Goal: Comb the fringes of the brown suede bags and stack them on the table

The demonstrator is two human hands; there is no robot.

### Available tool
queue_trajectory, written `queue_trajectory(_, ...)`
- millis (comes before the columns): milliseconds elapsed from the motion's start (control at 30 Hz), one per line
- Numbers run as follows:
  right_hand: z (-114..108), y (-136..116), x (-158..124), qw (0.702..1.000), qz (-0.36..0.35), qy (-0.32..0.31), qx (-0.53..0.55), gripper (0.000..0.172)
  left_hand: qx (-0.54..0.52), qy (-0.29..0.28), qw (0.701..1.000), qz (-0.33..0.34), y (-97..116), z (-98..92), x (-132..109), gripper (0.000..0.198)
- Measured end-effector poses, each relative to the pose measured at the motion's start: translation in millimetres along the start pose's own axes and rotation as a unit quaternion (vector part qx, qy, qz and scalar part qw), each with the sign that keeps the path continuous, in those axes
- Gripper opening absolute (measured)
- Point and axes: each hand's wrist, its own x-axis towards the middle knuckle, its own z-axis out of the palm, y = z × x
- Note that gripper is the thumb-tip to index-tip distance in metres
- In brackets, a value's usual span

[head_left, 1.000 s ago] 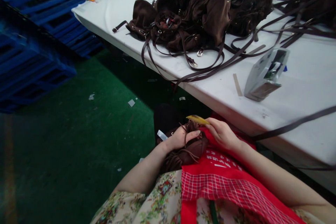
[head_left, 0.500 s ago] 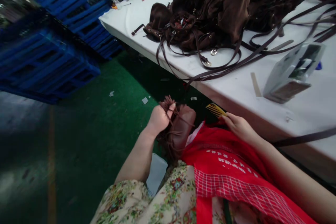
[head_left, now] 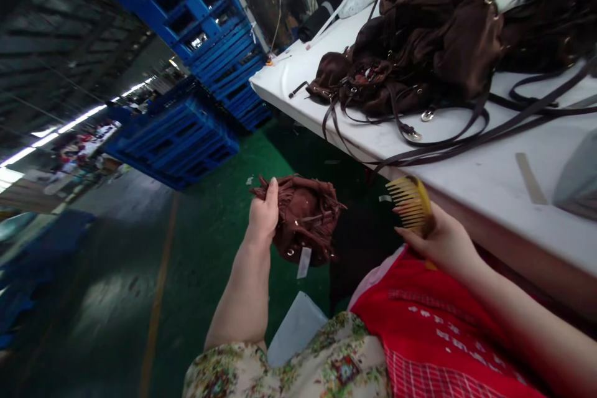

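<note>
A brown fringed bag (head_left: 303, 211) hangs in the air over the green floor, gripped at its left side by my left hand (head_left: 263, 214). Gold-coloured eyelets and a small white tag (head_left: 304, 262) show on its lower side. My right hand (head_left: 436, 236) is closed around a yellow wide-toothed comb (head_left: 413, 205), its teeth pointing left toward the bag. Comb and bag are apart, with a gap between them. Part of the bag's fringe lies behind my left thumb.
A white table (head_left: 494, 183) runs along the right, bearing a heap of dark brown bags (head_left: 429, 43) with straps (head_left: 433, 155) drooping over its edge. Stacked blue pallets (head_left: 177, 137) stand at the far left. A pale sheet-like object (head_left: 296, 329) is below the bag.
My left hand has turned the bag, so its eyelets and tag now show. My right hand has lifted the comb away from the red apron. The view has swung left.
</note>
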Motion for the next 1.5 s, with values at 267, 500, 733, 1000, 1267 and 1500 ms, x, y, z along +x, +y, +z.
queue_trajectory(267,22.8,1.1,10.1,0.993,0.065,-0.061,0.071,0.031,-0.046,-0.131,0.986,-0.089,-44.9,72.4,-99.1,0.052)
queue_trajectory(500,18.6,16.2,-2.3,0.954,0.059,-0.286,0.061,0.046,-0.07,-0.205,0.976,0.034,-53.0,85.9,-115.6,0.045)
queue_trajectory(733,-19.0,59.7,-24.3,0.945,0.119,-0.279,-0.123,0.017,-0.067,-0.183,0.981,0.005,-61.9,80.7,-102.5,0.041)
queue_trajectory(1000,-9.3,42.9,23.4,0.996,0.074,-0.011,-0.054,0.037,-0.122,-0.226,0.966,0.008,-61.0,86.1,-105.6,0.037)
queue_trajectory(1267,14.6,40.8,60.7,0.969,-0.042,-0.179,-0.165,0.017,-0.12,-0.25,0.96,0.035,-64.7,78.8,-103.7,0.037)
queue_trajectory(1500,18.7,45.8,45.5,0.939,0.003,-0.223,-0.263,0.015,0.025,-0.327,0.944,-0.047,-87.5,65.9,-72.7,0.047)
